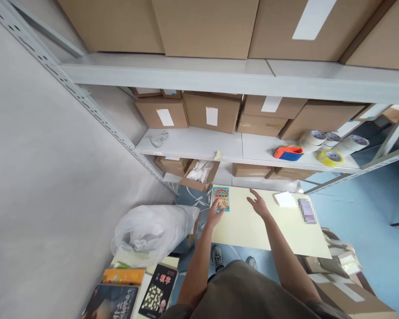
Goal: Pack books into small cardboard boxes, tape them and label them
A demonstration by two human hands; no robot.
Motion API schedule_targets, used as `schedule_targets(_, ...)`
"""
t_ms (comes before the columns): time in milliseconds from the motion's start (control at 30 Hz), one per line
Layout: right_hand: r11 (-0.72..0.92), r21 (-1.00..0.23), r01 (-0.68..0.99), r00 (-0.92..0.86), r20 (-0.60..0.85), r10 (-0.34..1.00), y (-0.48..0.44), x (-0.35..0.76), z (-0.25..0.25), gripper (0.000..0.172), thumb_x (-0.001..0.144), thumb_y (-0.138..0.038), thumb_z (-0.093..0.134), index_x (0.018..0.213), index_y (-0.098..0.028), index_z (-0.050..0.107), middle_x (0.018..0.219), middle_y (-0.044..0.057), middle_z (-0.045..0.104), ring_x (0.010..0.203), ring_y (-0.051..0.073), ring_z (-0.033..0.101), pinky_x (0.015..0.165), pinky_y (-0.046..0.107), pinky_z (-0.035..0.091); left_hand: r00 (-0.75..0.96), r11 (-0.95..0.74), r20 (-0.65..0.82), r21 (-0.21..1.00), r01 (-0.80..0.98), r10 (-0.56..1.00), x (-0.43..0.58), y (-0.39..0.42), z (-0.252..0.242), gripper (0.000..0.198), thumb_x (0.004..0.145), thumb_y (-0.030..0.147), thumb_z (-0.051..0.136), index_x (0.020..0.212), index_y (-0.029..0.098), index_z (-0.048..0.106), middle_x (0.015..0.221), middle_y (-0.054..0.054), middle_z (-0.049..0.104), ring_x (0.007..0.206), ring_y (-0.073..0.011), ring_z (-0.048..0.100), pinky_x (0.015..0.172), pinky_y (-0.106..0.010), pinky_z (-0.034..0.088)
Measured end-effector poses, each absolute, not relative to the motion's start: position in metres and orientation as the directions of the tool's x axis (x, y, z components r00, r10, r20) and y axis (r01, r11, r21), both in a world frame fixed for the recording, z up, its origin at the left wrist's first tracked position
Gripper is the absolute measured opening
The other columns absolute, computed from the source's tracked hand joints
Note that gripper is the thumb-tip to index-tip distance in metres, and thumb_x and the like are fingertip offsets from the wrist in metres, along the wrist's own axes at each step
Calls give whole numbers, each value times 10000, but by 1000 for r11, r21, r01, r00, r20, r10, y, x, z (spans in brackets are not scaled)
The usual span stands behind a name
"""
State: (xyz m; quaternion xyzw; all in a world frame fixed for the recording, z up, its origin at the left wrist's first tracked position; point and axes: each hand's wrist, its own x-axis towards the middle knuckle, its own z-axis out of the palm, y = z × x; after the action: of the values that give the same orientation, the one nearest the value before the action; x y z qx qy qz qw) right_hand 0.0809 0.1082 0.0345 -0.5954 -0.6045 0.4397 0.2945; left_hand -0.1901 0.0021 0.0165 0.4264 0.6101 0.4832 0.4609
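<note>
A small colourful picture book (221, 198) lies at the far left corner of a pale yellow table (252, 230). My left hand (215, 214) rests at the book's near edge, with its fingers touching the cover. Above the table's middle hovers my right hand (258, 204), fingers spread and holding nothing. A white pad (285, 199) and a blurred card (307, 210) lie on the table to the right of that hand.
Grey metal shelving (226, 148) behind the table carries cardboard boxes (211, 111), glasses (159, 138), an orange-blue tape dispenser (288, 153) and tape rolls (331, 146). A white plastic bag (153, 230) sits at left. Books (159, 290) lie at lower left, cardboard (346, 283) at lower right.
</note>
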Motion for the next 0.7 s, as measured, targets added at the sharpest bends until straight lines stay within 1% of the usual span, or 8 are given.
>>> schedule_targets(100, 6, -852, 524, -77, -40, 996, 107, 116, 57, 653, 870, -556, 663, 1462, -283, 623, 1568, 124, 588, 1442, 354, 552, 1155, 575, 481, -174, 109, -75, 975, 194, 982, -161, 14, 33, 637, 824, 294, 774, 1444, 244, 639, 1606, -123, 543, 1556, -324, 415, 1302, -514, 281)
schedule_targets(167, 75, -829, 554, -61, 50, 997, 107, 137, 69, 632, 886, -533, 651, 1466, -285, 620, 1590, 121, 565, 1478, 351, 516, 1177, 576, 463, -131, 51, -18, 966, 252, 991, -140, 30, 47, 661, 829, 324, 779, 1468, 245, 628, 1633, -133, 509, 1571, -324, 391, 1317, -507, 256)
schedule_targets(233, 116, -813, 570, -46, 110, 993, 110, 155, 81, 621, 905, -511, 636, 1482, -286, 610, 1603, 119, 549, 1498, 344, 495, 1198, 567, 446, -85, -8, 35, 955, 296, 996, -119, 49, 64, 675, 843, 355, 778, 1490, 256, 613, 1644, -129, 496, 1576, -321, 383, 1326, -502, 247)
schedule_targets(300, 127, -808, 575, -26, 138, 990, 115, 175, 92, 616, 920, -498, 622, 1501, -292, 598, 1618, 113, 533, 1504, 337, 489, 1202, 551, 448, -41, -63, 80, 945, 320, 996, -97, 71, 83, 682, 859, 385, 773, 1507, 265, 598, 1642, -119, 501, 1578, -314, 380, 1330, -498, 243)
schedule_targets(400, 130, -817, 562, -8, 152, 988, 129, 208, 106, 627, 925, -480, 619, 1524, -301, 580, 1644, 109, 503, 1480, 330, 517, 1153, 523, 502, 6, -127, 133, 933, 336, 991, -61, 102, 112, 689, 885, 420, 755, 1531, 266, 573, 1649, -110, 495, 1586, -302, 368, 1330, -481, 245)
schedule_targets(467, 151, -823, 547, -11, 173, 985, 142, 230, 111, 639, 922, -467, 623, 1536, -294, 571, 1650, 115, 494, 1466, 327, 534, 1144, 516, 512, 22, -158, 161, 919, 362, 987, -36, 122, 129, 694, 910, 429, 727, 1558, 262, 543, 1662, -116, 478, 1592, -302, 358, 1327, -479, 252)
schedule_targets(567, 196, -831, 521, -19, 218, 976, 166, 259, 113, 643, 930, -438, 618, 1553, -292, 553, 1656, 107, 488, 1489, 318, 514, 1194, 528, 471, 44, -193, 193, 887, 420, 980, 0, 145, 148, 706, 940, 425, 689, 1601, 277, 489, 1689, -114, 440, 1601, -301, 342, 1323, -490, 256)
schedule_targets(700, 294, -803, 518, -89, 291, 953, 216, 277, 123, 658, 923, -357, 620, 1571, -277, 537, 1663, 104, 479, 1549, 313, 437, 1240, 534, 419, 39, -200, 207, 852, 484, 978, 31, 165, 168, 721, 953, 413, 669, 1631, 310, 448, 1726, -86, 384, 1612, -287, 322, 1323, -480, 265)
